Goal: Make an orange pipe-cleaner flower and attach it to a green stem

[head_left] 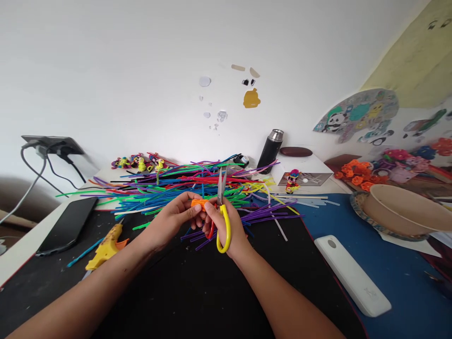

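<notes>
A yellow glue gun lies near the black mat's left edge. Toward the back edge, the left hand pinches a small orange piece, bright, short and stubby, its full shape hidden by fingers. The right hand grips scissors with yellow and red handles, silvery blades upward and slightly parted. Purple stems cross the mat's back edge rightward.

Forearms angle inward; left hand and right hand curl close together, perhaps touching.
</notes>
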Motion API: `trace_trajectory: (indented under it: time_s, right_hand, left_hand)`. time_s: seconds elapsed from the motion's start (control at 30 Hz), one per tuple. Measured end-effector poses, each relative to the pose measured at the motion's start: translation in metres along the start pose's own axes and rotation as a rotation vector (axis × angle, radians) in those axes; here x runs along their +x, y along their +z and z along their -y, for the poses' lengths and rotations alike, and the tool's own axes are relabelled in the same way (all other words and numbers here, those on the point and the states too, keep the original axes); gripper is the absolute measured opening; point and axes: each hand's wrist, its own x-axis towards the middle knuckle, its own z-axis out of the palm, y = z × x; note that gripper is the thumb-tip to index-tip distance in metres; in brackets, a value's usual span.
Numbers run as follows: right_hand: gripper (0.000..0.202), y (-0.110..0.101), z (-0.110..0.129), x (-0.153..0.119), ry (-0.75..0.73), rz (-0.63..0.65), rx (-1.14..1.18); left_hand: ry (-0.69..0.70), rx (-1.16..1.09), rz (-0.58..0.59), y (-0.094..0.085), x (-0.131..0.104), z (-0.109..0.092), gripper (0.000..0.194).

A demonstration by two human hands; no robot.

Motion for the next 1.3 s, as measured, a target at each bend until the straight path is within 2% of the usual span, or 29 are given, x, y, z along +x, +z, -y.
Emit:
trace_trajectory:
  time_s: [0.23,0.37,0.5,0.7,0.87,1.03,1.3]
  right_hand:
    - [0.072,0.004,0.004,-0.004,0.038,0.005,0.019]
    - [0.079,0.007,0.002,-0.006,0.063,0.052,0.003]
    - [0.078,0.012,-0.002,-0.010,0.073,0.084,-0.050]
    - [0.066,0.012,-0.011,-0.016,0.076,0.146,-0.194]
    - [0.053,0.010,-0.012,-0.020,-0.019,0.194,-0.330]
    - [0.045,0.011,-0.010,-0.022,0.019,0.186,-0.406]
    - [0.040,0.010,-0.009,-0.022,-0.011,0.182,-0.439]
  left_hand:
    - [-0.020,-0.232,-0.299,-0.013,0.008,0.000,0.052]
    - [0.018,-0.269,-0.376,-0.018,0.011,-0.004,0.052]
    - [0.067,-0.256,-0.376,-0.015,0.009,-0.010,0.051]
    - [0.090,-0.190,-0.362,-0.010,0.005,-0.014,0.048]
    - [0.134,-0.133,-0.375,-0.010,0.003,-0.015,0.050]
    - [0.140,-0.089,-0.380,-0.006,0.002,-0.018,0.052]
    - [0.192,-0.031,-0.325,0.003,-0.002,-0.014,0.052]
